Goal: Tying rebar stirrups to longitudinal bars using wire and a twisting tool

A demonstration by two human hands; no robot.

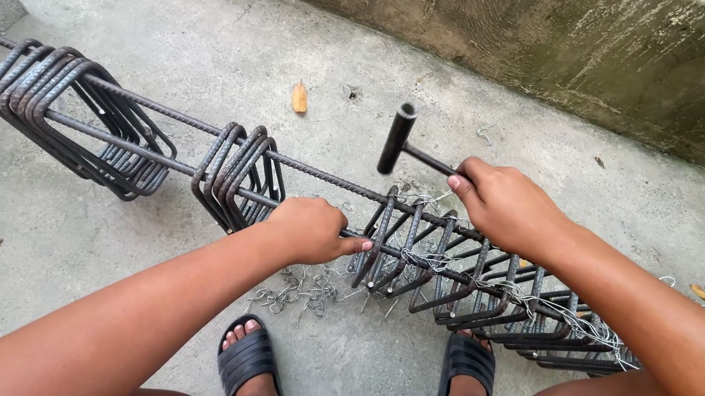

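Left hand fist closed around rebar; right hand clenched on tool, head just above the bar.

Ribbed dark steel rebar; matt black metal tool; rough concrete floor.

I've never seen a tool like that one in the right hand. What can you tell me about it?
The tying tool is dark metal: a short black cylindrical handle-like piece set crosswise on a thin rod. The right hand grips the rod's near end, holding the tool just above the rebar cage, cylinder tilted nearly upright. Nothing else touches it; its working tip is hidden in the hand.
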